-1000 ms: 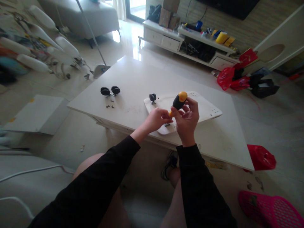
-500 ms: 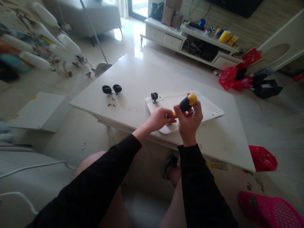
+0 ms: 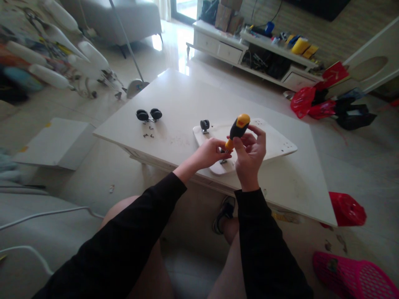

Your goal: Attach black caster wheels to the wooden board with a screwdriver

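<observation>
A screwdriver (image 3: 240, 126) with a yellow and black handle is in my right hand (image 3: 251, 151), thumb and fingers around it. It tilts, its lower end pointing down at a black caster wheel (image 3: 223, 160) on the near corner of a white board (image 3: 271, 139). My left hand (image 3: 212, 153) closes its fingers on that caster, beside the screwdriver's shaft; the fingers hide most of the wheel and the tip. At the board's far left corner stands another caster wheel (image 3: 204, 125). The board lies flat on the white table (image 3: 174, 95), small holes showing at its right end.
Two loose caster wheels (image 3: 149, 115) lie on the table's left part, with several small screws (image 3: 149, 133) in front. A white box (image 3: 57, 143) stands on the floor at left, a red bin (image 3: 347, 209) by the table's right corner, and a pink basket (image 3: 358, 274) nearer me.
The screwdriver has swung more upright, its handle moving left and up. My right hand's fingers have loosened and spread around the handle. The left hand stays at the caster; the view shifts slightly.
</observation>
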Tool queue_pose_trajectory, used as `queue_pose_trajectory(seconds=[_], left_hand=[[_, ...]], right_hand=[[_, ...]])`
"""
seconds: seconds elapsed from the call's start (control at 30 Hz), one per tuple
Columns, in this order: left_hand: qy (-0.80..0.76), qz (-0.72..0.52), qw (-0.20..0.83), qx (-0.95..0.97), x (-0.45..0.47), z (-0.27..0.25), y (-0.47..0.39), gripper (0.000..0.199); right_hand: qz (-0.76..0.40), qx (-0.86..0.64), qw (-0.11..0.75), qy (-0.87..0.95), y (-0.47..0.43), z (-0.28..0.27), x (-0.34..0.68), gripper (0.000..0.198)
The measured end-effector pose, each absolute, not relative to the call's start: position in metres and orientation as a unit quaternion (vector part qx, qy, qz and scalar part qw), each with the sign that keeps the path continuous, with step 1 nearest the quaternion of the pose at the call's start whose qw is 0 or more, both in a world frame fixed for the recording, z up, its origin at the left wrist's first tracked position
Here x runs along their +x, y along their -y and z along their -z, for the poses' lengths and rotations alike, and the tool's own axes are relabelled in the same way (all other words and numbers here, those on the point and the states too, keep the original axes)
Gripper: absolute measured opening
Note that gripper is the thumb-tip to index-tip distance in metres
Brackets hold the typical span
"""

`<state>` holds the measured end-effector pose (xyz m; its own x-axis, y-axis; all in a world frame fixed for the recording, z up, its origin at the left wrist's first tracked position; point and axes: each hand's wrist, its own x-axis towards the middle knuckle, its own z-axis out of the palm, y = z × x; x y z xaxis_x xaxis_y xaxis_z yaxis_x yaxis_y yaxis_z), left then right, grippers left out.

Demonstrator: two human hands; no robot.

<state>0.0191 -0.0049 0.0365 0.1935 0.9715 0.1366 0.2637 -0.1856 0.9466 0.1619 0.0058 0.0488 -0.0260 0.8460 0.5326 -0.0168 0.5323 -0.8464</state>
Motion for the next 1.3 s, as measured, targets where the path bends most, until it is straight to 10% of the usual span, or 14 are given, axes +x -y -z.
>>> queue_pose_trajectory(seconds=[1.3], left_hand=[[-0.442,-0.408,0.449,0.661,0.012,-0.03,0.004,0.013]], right_hand=[[-0.275,-0.29,0.625,0.671,-0.008,-0.044,0.161,0.042]])
